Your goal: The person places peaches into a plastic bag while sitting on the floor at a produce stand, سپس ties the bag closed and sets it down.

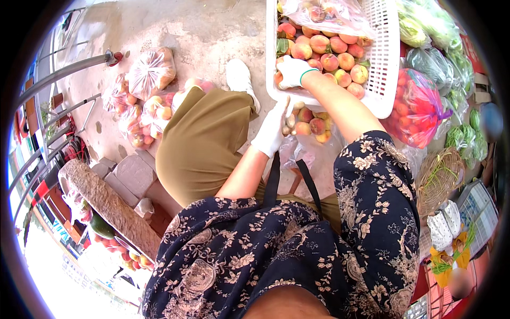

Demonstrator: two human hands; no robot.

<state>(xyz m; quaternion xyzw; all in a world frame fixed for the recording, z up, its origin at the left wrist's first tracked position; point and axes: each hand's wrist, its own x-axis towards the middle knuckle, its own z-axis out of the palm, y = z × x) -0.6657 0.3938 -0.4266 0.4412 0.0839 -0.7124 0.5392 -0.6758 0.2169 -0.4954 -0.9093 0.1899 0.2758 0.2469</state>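
Note:
A white plastic crate (pixel 392 75) holds many red and yellow peaches (pixel 320 44), with a clear plastic bag (pixel 338 18) lying over its far part. My right hand (pixel 295 72), in a white glove, reaches into the crate's near left corner, its fingers curled over a peach; how firmly it grips cannot be told. My gloved left hand (pixel 275 123) is upright just outside the crate's near edge, fingers apart, beside a clear bag of peaches (pixel 317 126) below that edge. The left fingertips come close to the bag, and whether they touch it is unclear.
Several knotted bags of fruit (pixel 151 73) sit on the concrete floor to the left. At the right are a red bag of round red fruit (pixel 412 107), bagged green vegetables (pixel 430 24) and a wicker basket (pixel 438 179). A stone slab (pixel 107 207) and metal rails (pixel 63 77) stand at left.

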